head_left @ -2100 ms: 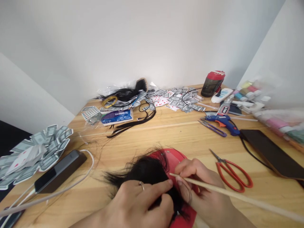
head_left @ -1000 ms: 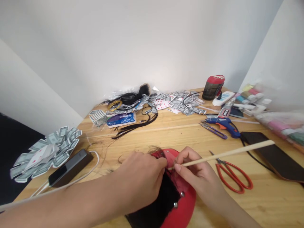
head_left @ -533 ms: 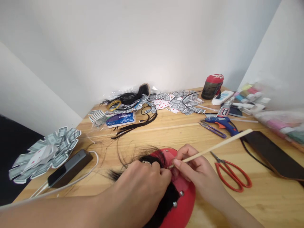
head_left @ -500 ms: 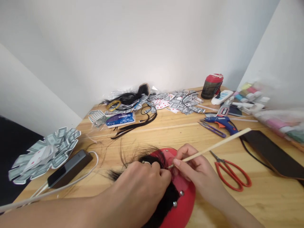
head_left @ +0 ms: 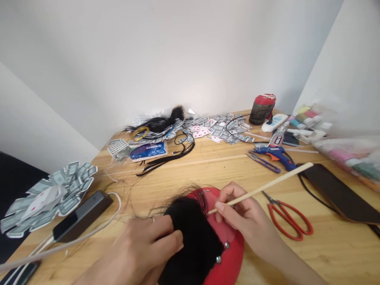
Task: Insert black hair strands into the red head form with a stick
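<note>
A red rounded form [head_left: 230, 263] lies on the table before me, with pins with round silver heads along its right side. Black hair [head_left: 192, 237] covers much of its left and middle, and loose strands fan out past the top edge. My left hand [head_left: 145, 245] is curled closed at the left side of the hair, fingertips against it; its thumb is mostly hidden. Between thumb and fingers, my right hand [head_left: 242, 208] holds a pale wooden stick [head_left: 267, 183] at a slant. The stick's lower tip is at the form's pinkish upper part, beside the hair's edge.
Red-handled scissors [head_left: 289, 219] lie right of my right hand. Farther back are purple snips [head_left: 263, 162], a blue glue gun [head_left: 276, 155], a glue tube [head_left: 278, 136] and scattered cards [head_left: 224, 126]. Left stand a dark device [head_left: 83, 215] with white cables and a card fan [head_left: 49, 200].
My left hand has moved left and down, away from the stick's tip, uncovering the black hair. The right hand still holds the stick in nearly the same place.
</note>
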### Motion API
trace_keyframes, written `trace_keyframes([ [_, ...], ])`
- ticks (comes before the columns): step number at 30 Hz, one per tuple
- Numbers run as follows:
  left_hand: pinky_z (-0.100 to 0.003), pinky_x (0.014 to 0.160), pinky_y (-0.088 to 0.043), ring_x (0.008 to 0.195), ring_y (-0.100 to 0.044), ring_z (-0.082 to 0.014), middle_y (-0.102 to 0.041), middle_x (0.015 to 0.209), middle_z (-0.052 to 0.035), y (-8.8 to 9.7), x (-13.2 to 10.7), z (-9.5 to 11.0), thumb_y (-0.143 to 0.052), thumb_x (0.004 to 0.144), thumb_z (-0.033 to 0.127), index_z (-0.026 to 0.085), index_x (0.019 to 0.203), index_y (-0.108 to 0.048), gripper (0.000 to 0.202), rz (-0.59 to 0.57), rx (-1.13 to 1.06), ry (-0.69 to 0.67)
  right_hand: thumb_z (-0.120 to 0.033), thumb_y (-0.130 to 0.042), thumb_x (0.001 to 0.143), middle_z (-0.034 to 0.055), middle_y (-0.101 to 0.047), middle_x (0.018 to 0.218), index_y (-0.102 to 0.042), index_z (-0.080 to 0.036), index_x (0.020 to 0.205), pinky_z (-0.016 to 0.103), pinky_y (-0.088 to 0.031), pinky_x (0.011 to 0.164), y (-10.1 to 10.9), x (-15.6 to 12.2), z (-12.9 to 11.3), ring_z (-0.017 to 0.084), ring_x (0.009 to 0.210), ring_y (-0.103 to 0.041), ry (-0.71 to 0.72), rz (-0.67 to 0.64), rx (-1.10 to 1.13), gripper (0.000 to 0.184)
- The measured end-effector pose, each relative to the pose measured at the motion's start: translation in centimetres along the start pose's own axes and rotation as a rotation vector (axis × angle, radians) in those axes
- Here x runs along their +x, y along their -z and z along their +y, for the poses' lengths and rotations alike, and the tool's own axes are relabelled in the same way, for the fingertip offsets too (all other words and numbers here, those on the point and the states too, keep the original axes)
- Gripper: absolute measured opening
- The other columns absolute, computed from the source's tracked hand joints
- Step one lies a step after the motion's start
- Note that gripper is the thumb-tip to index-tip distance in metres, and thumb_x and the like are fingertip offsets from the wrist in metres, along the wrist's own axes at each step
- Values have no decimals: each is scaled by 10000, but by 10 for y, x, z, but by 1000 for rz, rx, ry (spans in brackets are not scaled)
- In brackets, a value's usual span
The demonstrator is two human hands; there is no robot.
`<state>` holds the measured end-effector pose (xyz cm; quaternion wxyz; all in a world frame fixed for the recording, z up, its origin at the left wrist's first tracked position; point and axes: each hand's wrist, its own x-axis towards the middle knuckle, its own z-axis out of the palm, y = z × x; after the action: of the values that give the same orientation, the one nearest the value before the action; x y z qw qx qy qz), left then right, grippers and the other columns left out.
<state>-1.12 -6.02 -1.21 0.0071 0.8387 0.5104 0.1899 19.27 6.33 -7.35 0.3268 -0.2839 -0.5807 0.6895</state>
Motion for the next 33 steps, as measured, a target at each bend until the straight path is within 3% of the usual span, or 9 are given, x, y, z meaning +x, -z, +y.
trace_keyframes([
  [3,-244,565,-421,669,-566,-132,-582,826,-39,-2,-12,-3,-366,947,60,210,896,-569,258,58,-144,81,-443,-674,888,-36,-593,625,-539,-208,789,208,-284,484,0,-1,-1,95,510,-404,-12,8,3,288],
  [5,-282,730,-501,907,-635,-179,-634,1011,-97,-3,-17,-3,-331,1018,159,214,890,-582,287,92,-236,93,-438,-672,892,-36,-593,626,-537,-208,793,202,-290,479,0,-1,-1,92,506,-411,-8,-11,6,285],
  [7,-347,908,-509,1145,-610,-227,-663,1166,-120,-5,-18,-2,-285,1051,268,216,874,-574,343,117,-382,84,-432,-669,898,-35,-595,628,-537,-206,797,196,-296,477,1,-1,0,90,510,-421,-3,-19,4,281],
  [9,-397,1002,-485,1238,-584,-241,-709,1173,-111,-8,-13,-3,-259,1052,304,217,883,-561,357,120,-588,73,-429,-664,902,-31,-600,635,-542,-204,796,194,-306,484,2,0,1,92,524,-438,11,-13,-4,277],
  [13,-372,861,-532,991,-689,-231,-753,910,-87,-17,0,-9,-358,1046,298,210,942,-599,277,94,-978,80,-399,-684,886,-26,-608,636,-554,-213,785,206,-330,495,3,0,4,105,544,-459,32,0,-19,249],
  [17,-274,691,-464,724,-615,-148,-638,736,-29,-32,3,-15,-434,1034,294,191,856,-587,257,151,-1082,197,-334,-699,867,-14,-596,677,-546,-230,759,234,-332,503,2,-2,6,131,596,-481,22,31,-38,215],
  [22,-265,639,-382,657,-512,-116,-515,671,22,-45,-2,-17,-451,1030,344,197,824,-551,272,156,-1136,330,-252,-657,872,-20,-570,716,-539,-240,756,254,-342,530,-1,-4,8,136,617,-476,126,46,-33,166],
  [28,-278,610,-342,618,-470,-112,-464,643,35,-44,3,-19,-473,1015,398,190,790,-525,311,138,-1263,406,-152,-590,880,-20,-581,749,-533,-246,780,248,-310,492,-3,-4,13,122,587,-463,289,26,-154,148],
  [33,-285,614,-347,621,-477,-120,-467,640,30,-44,4,-20,-483,1010,403,189,784,-526,315,119,-1250,420,-72,-551,881,-34,-585,752,-522,-251,815,221,-307,444,0,-1,15,81,484,-410,541,-9,-323,193],
])
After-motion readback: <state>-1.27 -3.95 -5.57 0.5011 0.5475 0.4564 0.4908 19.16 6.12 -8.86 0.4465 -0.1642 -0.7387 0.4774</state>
